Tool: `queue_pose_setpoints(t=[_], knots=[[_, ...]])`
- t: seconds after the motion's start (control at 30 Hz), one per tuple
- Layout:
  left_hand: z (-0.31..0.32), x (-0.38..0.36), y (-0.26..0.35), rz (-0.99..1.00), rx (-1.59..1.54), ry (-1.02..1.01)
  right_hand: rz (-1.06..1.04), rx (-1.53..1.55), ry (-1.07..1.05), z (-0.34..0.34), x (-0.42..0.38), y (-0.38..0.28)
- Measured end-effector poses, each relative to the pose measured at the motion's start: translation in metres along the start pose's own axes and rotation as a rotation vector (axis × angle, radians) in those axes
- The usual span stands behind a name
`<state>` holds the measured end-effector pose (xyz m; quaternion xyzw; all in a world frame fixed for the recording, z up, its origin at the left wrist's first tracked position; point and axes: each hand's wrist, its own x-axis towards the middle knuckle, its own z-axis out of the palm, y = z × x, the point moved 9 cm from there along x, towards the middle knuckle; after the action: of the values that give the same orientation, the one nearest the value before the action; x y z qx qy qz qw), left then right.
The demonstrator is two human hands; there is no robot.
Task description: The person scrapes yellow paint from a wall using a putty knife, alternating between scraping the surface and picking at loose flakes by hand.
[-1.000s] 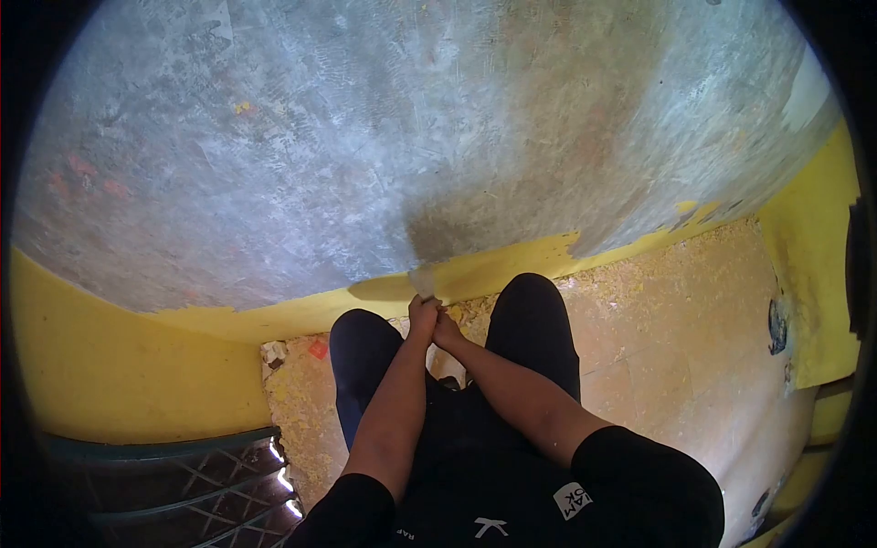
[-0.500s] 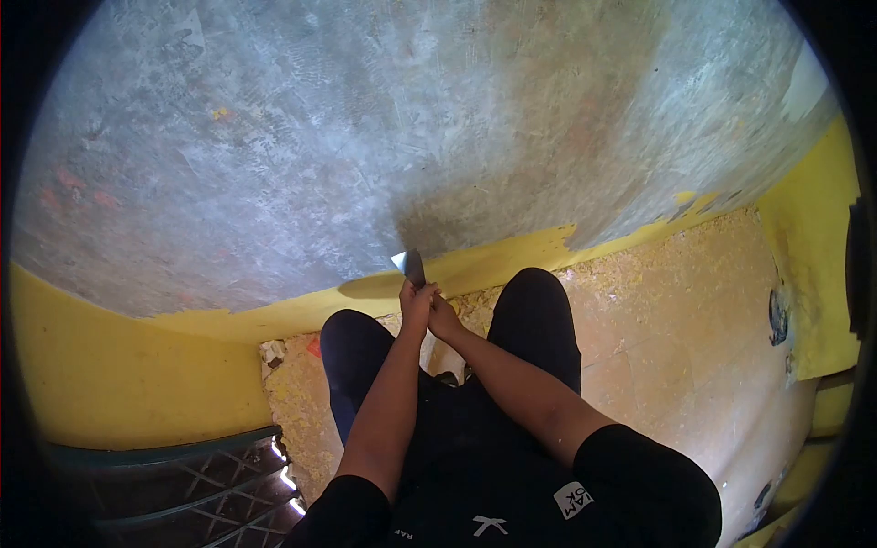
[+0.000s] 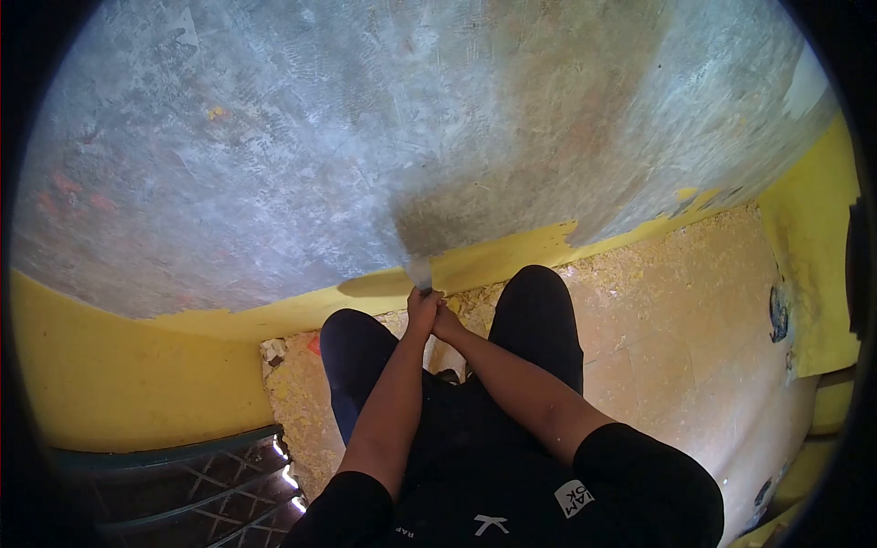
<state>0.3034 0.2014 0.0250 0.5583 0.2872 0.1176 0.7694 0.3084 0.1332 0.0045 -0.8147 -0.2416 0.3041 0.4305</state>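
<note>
Both hands meet low in front of the wall, between my knees. My left hand [image 3: 422,306] is closed round the handle of a scraper [image 3: 419,273], whose flat metal blade points up at the wall. The blade lies at the border between the bare grey surface [image 3: 274,164] and the yellow paint strip [image 3: 493,258]. Pressed against the left one, my right hand [image 3: 445,320] is closed on the scraper's lower end; most of the handle is hidden by the fingers.
Paint flakes lie along the wall's foot on the tan floor [image 3: 658,338]. A dark slatted object [image 3: 192,475] is at the lower left, near a yellow side wall [image 3: 137,384]. A small red item [image 3: 314,345] sits by my left knee.
Both hands have shifted slightly right and down with the scraper. Its blade has turned and now appears paler against the yellow strip.
</note>
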Motion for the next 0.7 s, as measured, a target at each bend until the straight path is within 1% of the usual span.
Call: queue_pose_setpoints(t=[0.1,0.17,0.27,0.47,0.63,0.7], knots=[[-0.001,0.001,-0.007,-0.037,0.030,0.021,-0.007,0.010,0.035,0.005,0.006,0.012],[-0.005,0.002,-0.010,-0.054,0.054,0.036,0.027,-0.087,-0.031,0.008,0.006,0.009],[-0.005,0.002,-0.011,-0.063,0.030,0.017,0.026,-0.031,-0.054,0.006,0.003,0.004],[-0.002,0.002,-0.005,-0.034,0.056,0.011,0.038,-0.062,-0.019,0.003,0.003,0.007],[-0.001,0.003,-0.009,-0.024,0.005,0.007,0.035,-0.075,-0.048,0.011,0.010,0.016],[-0.004,0.007,-0.012,-0.006,0.038,0.001,0.022,-0.087,-0.052,0.014,0.014,0.022]])
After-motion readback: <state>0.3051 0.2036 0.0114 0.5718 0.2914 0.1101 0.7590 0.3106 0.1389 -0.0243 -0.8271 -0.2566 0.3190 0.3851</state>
